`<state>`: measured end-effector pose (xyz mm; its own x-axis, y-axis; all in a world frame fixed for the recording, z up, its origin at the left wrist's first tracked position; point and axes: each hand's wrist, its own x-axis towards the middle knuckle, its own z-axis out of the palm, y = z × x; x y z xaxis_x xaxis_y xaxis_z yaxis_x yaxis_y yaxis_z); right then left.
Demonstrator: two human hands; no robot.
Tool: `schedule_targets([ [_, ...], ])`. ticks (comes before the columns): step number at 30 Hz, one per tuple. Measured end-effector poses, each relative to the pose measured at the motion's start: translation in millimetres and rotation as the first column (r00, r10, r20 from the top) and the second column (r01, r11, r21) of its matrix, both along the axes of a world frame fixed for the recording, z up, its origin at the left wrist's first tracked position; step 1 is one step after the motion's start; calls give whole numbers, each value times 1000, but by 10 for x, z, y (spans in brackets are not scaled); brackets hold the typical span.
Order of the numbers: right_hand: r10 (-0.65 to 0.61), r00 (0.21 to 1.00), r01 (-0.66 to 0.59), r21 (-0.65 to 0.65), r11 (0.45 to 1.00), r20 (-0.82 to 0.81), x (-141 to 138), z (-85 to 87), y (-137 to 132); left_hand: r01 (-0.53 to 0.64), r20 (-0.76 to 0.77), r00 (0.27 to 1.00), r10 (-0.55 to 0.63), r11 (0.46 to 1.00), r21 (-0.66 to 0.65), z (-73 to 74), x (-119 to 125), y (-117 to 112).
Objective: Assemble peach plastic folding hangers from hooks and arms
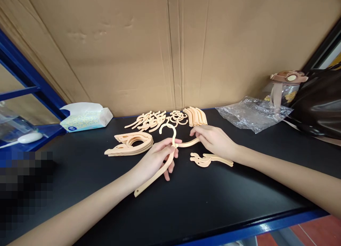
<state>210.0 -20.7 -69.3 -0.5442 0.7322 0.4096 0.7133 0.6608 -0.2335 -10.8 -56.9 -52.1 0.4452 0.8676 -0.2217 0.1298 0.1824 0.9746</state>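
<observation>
A cream plastic folding hanger (157, 175) is held up over the black table, its hook pointing away and its two arms spread apart. My left hand (157, 155) pinches it at the joint where the hook and arms meet. The fingers of my right hand (213, 139) are closed on the end of the right arm. Just below my right hand lie a few loose hanger parts (201, 160). To the left of my left hand rests a stack of folded hangers (129, 145).
Behind my hands are a pile of loose hanger hooks (151, 120) and a row of hanger arms (195, 116). A tissue pack (86, 117) stands at the back left. On the right are a clear plastic bag (253, 113), a drink bottle (286, 88) and a dark bag (319, 100). Cardboard (119, 50) walls the back.
</observation>
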Motion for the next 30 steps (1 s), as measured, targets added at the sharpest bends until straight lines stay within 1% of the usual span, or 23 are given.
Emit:
schedule_targets([
  [3, -118, 993, 118, -15, 993, -2, -9, 22, -28, -25, -12, 1000, 26, 998, 54, -9, 6, -15],
  [4, -133, 991, 133, -11, 991, 2, -12, 30, -34, -31, -15, 999, 32, 997, 73, -13, 7, -19],
  [6, -93, 996, 93, 6, 996, 14, -19, 46, -43, -52, -20, 998, 54, 993, 108, -21, 9, -21],
  [9, 45, 997, -47, 40, 998, 58, -28, 61, -46, -103, -24, 994, 107, 986, 133, -28, 9, -13],
  [12, 140, 980, -154, 99, 983, 138, -34, 71, -42, -128, -34, 991, 133, 985, 118, -15, 7, -6],
  [14, 170, 970, -192, 116, 975, 175, -36, 74, -34, -144, -44, 988, 149, 984, 102, 3, 5, -8],
  [19, 154, 967, -179, 108, 978, 202, -28, 40, 13, -153, -54, 986, 157, 985, 81, 26, -9, -25],
  [21, 150, 969, -167, 75, 983, 196, -16, 17, 29, -163, -50, 985, 168, 983, 89, 18, -16, -25],
  [23, 143, 977, -148, 23, 989, 158, -3, 3, 35, -187, -43, 981, 191, 978, 88, 6, -20, -18],
  [25, 134, 983, -135, 1, 991, 128, 5, 3, 30, -208, -29, 977, 210, 975, 72, -3, -24, -8],
  [28, 141, 982, -146, 35, 989, 126, 5, 20, 8, -212, -3, 977, 213, 975, 61, -2, -27, -2],
  [30, 157, 977, -168, 71, 983, 141, 0, 30, -7, -194, -2, 981, 195, 978, 71, 6, -27, -7],
])
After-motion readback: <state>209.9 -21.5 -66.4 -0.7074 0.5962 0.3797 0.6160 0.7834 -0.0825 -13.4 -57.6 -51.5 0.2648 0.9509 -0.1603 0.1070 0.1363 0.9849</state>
